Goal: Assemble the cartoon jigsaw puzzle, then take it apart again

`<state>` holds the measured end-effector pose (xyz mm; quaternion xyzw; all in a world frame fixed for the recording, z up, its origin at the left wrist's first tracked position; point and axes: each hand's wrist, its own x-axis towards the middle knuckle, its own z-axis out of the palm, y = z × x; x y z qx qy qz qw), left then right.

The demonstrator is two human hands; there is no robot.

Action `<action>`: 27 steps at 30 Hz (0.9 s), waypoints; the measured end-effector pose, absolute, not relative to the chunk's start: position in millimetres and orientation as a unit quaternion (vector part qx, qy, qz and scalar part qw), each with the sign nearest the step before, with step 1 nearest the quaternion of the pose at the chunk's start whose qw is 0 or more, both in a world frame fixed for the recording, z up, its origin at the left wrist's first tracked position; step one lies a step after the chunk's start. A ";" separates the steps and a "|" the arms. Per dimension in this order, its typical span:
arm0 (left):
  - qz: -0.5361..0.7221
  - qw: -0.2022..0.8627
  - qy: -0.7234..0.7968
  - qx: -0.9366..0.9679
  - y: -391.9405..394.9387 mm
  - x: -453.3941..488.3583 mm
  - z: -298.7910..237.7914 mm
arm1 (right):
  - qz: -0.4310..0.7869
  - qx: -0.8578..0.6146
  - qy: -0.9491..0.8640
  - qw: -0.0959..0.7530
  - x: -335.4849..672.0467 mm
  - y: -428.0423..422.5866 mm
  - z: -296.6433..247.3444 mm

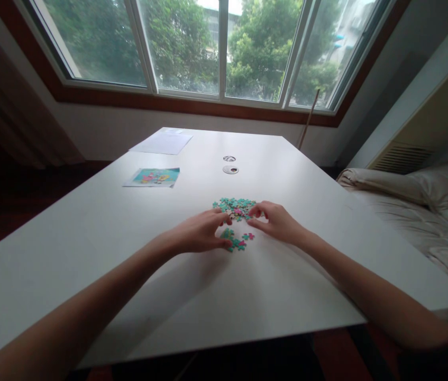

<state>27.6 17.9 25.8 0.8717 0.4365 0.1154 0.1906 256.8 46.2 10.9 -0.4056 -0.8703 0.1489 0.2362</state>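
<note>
A heap of jigsaw puzzle pieces (236,203), mostly green with some pink and yellow, lies on the white table (152,296). Nearer to me, a small group of puzzle pieces (230,236) sits apart from the heap. My left hand (203,230) reaches in from the left, its thumb at the edge of that small group and its fingers by the heap. Thumb and fingers are spread apart. At the heap's right side is my right hand (278,221), fingers bent and parted from the thumb. No piece is visible in its grip.
A colourful picture sheet (154,177) lies left of the heap, with white paper (162,142) behind it. Two round fittings (230,170) are set in the tabletop. A pale sofa (398,206) stands at the right; a window (188,47) is ahead.
</note>
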 end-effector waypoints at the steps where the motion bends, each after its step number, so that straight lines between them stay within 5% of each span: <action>1: 0.096 0.195 0.433 0.875 16.4 27.0 26.1 | 0.165 -0.377 -0.886 0.216 254.8 41.7 13.3; 6: 0.062 0.213 0.426 0.877 16.9 23.3 23.0 | 0.196 -0.297 -0.927 0.122 247.9 32.0 17.5; 14: 0.059 0.260 0.453 0.851 19.6 27.5 22.9 | 0.099 -0.323 -0.923 0.184 253.4 43.9 1.9; 27: 0.067 0.305 0.424 0.850 14.2 34.2 31.2 | 0.218 -0.303 -0.917 0.140 242.9 24.4 17.3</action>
